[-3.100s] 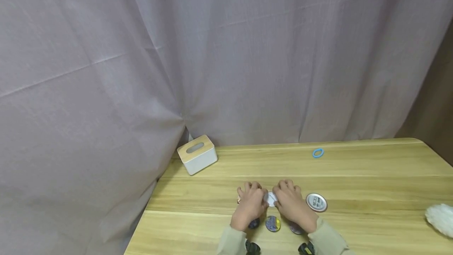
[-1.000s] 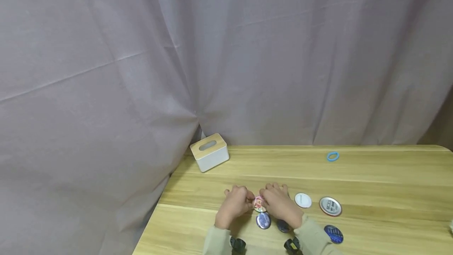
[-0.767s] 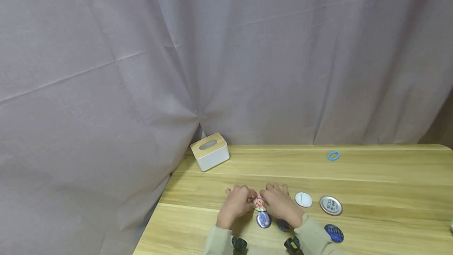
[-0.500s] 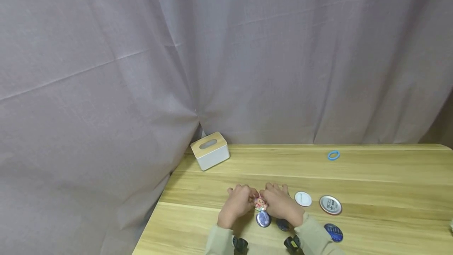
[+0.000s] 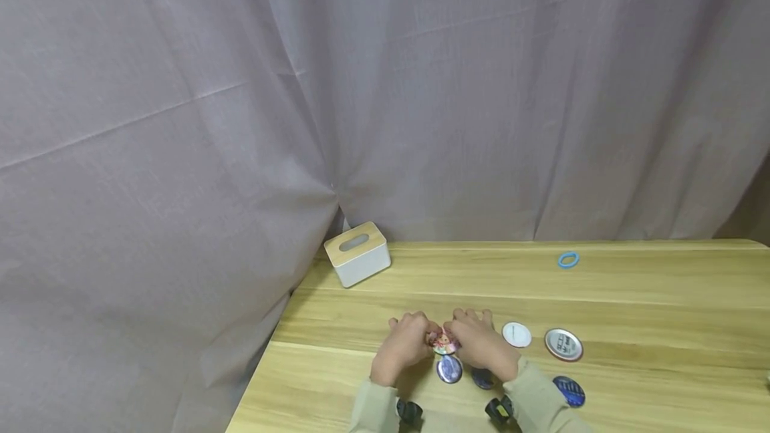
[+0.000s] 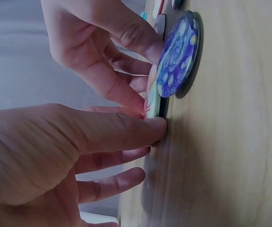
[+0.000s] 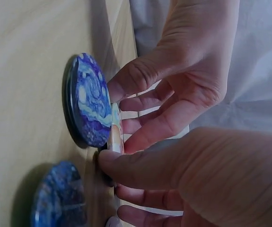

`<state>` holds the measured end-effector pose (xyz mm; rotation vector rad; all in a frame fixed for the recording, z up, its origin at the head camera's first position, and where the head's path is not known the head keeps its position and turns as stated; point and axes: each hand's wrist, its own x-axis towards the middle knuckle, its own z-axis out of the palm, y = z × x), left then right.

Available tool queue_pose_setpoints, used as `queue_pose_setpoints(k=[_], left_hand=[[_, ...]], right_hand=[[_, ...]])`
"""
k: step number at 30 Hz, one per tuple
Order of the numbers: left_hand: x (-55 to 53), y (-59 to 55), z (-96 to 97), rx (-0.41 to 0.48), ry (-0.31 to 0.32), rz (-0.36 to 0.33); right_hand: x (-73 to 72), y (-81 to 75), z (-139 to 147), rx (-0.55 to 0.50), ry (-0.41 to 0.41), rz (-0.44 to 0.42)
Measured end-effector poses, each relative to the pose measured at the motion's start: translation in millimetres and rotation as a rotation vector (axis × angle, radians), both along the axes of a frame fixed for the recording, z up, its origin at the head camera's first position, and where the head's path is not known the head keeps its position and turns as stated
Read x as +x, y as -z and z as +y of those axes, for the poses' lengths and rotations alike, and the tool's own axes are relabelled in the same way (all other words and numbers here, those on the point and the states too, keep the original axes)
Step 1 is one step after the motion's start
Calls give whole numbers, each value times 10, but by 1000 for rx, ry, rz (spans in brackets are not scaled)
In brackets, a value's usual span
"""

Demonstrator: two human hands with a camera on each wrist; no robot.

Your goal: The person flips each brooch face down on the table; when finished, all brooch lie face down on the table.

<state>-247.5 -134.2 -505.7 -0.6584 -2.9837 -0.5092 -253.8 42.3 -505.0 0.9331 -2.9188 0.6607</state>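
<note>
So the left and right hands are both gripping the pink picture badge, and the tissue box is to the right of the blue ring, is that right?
Not quite: the head view shows the tissue box to the left of the blue ring. The left hand and right hand are indeed both gripping the pink picture badge.

Indoor work spot, room type unclear: grey curtain [image 5: 433,99], wood-grain table [image 5: 656,299], tissue box [image 5: 359,259].

- On my head feed, the left hand [image 5: 408,343] and right hand [image 5: 481,341] grip a pink patterned badge [image 5: 444,342].
- I see a white disc [image 5: 517,335] and silver-backed disc [image 5: 564,344] rightward.
- Farther back, I spot a tissue box [image 5: 357,256] and blue ring [image 5: 568,259].
</note>
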Motion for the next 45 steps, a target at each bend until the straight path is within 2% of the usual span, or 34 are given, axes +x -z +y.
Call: queue_pose_setpoints(k=[9, 13, 17, 24, 30, 34, 38, 41, 45], left_hand=[[35, -7, -19, -32, -15, 33], [39, -10, 1, -75, -27, 67], [25, -16, 12, -82, -31, 71], [13, -22, -43, -4, 13, 34], [-2, -18, -94, 85, 1, -18], [-29, -28, -77, 126, -9, 25], [-36, -33, -58, 107, -22, 92], [-26, -43, -59, 104, -49, 124], [-31, -75, -96, 114, -78, 125]], right_hand=[[-20, 22, -15, -25, -31, 43], [-28, 28, -34, -18, -16, 36], [-34, 27, -27, -10, 1, 35], [-31, 5, 22, -15, -25, 31], [-50, -51, 64, -94, -13, 38], [-84, -81, 73, -164, 39, 30], [-94, -90, 78, -196, 67, 16], [-96, -78, 73, -225, 58, 33], [-103, -61, 35, -242, 42, 41]])
